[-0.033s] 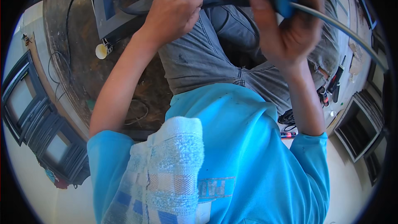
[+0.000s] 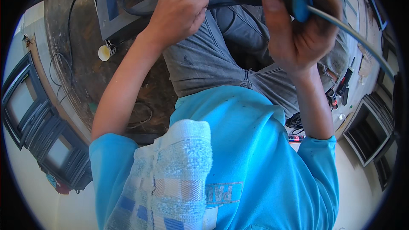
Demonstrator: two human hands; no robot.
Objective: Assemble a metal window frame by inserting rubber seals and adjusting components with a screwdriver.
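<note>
A grey frame point(image 2: 128, 21) lies partly over my lap at the top, and my left hand point(image 2: 177, 12) is on one of its bars, fingers over it and the index finger stretched to the right. In my right hand point(image 2: 304, 30) is a screwdriver point(image 2: 294, 0) with a black and light-blue handle, gripped near the blue collar, thumb on the near side. The handle's butt lies over the grey bar, to the right of my left hand. Its long metal shaft runs down to the right, and the dark tip is near the view's edge.
A brown worn board point(image 2: 85, 72) with a thin cable point(image 2: 69, 30) spreads at left, a small yellow-topped cup point(image 2: 104, 53) on it. Grey frames point(image 2: 55, 132) stack at left, more frames point(image 2: 368, 130) at right. Hand tools point(image 2: 346, 81) lie beyond my right forearm. A towel point(image 2: 179, 166) hangs over my blue shirt.
My right hand with the screwdriver has shifted slightly to the right and down. My left hand stays in place on the frame.
</note>
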